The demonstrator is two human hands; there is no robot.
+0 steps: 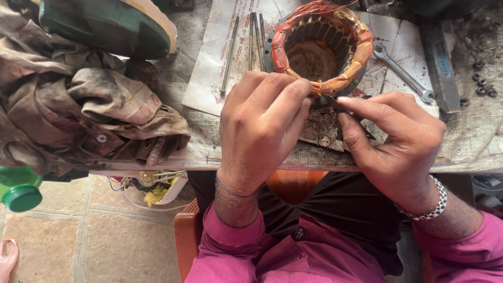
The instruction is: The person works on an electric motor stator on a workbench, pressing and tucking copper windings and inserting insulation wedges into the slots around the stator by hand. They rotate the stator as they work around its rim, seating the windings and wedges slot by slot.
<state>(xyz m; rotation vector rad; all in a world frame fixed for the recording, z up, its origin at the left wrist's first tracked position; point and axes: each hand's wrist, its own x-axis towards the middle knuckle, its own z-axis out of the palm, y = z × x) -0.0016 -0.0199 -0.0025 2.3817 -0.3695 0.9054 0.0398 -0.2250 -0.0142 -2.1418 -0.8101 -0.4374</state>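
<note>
The motor stator (319, 50) sits on the paper-covered bench (209, 147) just ahead of both hands, its copper winding (361, 52) ringing a slotted steel core; the left hand (262, 123) pinches the winding's near edge between fingertips, while the right hand (393, 139) is closed on a thin dark tool (343, 107) whose tip meets the same spot. The core looks heavy and rigid, best taken by its outer steel rim; the coils seem springy and easily nicked (their tape wrap looks soft), so light fingertip pressure suits them. A spanner (403, 73) and metal rods (254, 39) lie beside.
</note>
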